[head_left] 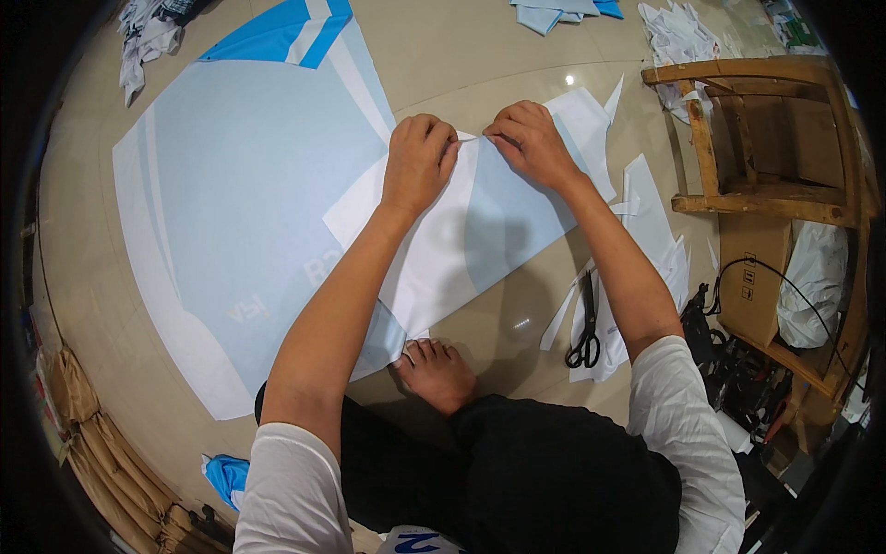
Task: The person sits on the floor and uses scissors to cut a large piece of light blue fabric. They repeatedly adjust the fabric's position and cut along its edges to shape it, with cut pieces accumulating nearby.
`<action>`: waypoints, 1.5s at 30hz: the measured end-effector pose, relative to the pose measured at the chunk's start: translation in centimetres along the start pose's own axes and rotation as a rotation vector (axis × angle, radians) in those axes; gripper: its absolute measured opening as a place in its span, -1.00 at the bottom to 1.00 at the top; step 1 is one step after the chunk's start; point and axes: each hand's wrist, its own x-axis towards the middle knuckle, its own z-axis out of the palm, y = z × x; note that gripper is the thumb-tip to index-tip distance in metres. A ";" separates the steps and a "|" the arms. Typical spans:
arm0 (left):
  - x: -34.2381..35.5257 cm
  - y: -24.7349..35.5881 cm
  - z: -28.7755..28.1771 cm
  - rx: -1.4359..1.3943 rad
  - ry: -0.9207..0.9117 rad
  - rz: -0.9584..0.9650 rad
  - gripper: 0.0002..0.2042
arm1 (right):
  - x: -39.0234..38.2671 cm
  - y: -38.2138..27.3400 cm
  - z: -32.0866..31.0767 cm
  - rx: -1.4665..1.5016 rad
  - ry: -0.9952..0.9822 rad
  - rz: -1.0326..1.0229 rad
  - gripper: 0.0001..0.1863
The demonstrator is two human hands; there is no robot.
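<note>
We are pinching the upper edge of a white and pale-blue cloth panel (494, 217) on the floor (461, 55).

Our left hand (420, 162) and right hand (533, 143) are both gripping that edge with closed fingers, leaving a short stretch between them, while the panel is spreading below, its left part overlapping the larger panel (249, 175). In our judgement, working well here is calling for small, even pinches, a light equal pull and a flat edge, since thin cloth is likely to be creasing or skewing. The fabric is looking smooth and matte, its blue and white areas meeting along a curve; the larger panel is showing a rounded outer edge. Glossy tiles are reflecting light, and black-handled scissors (585, 328) are lying among pointed white offcuts (646, 198).
</note>
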 end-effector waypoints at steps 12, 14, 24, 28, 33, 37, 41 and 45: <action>-4.0 2.9 0.8 0.318 -0.361 0.028 -0.37 | -2.1 -0.4 1.5 -0.258 0.158 0.306 -0.50; -4.1 2.9 0.8 0.340 -0.379 0.026 -0.37 | -3.1 0.4 2.3 -0.454 0.163 0.564 -0.33; -3.1 2.4 1.9 0.404 -0.345 -0.008 -0.35 | -2.9 5.4 2.2 -0.415 0.103 0.680 -0.10; -3.9 2.8 1.9 0.408 -0.335 -0.035 -0.33 | -2.8 6.3 1.4 -0.396 0.114 0.653 -0.15; -5.5 2.6 0.9 0.410 -0.311 -0.074 -0.29 | -4.7 0.7 1.6 -0.339 0.158 0.592 -0.19; -5.6 3.5 1.0 0.398 -0.284 -0.092 -0.28 | -7.2 -4.7 1.7 -0.331 0.066 0.592 -0.21; -9.2 8.1 0.9 0.331 -0.322 -0.172 -0.27 | -12.9 -8.5 -0.6 -0.179 0.185 0.534 -0.37; -13.2 9.5 0.4 0.334 -0.342 -0.249 -0.25 | -22.6 -15.3 -2.8 -0.066 0.174 0.821 -0.74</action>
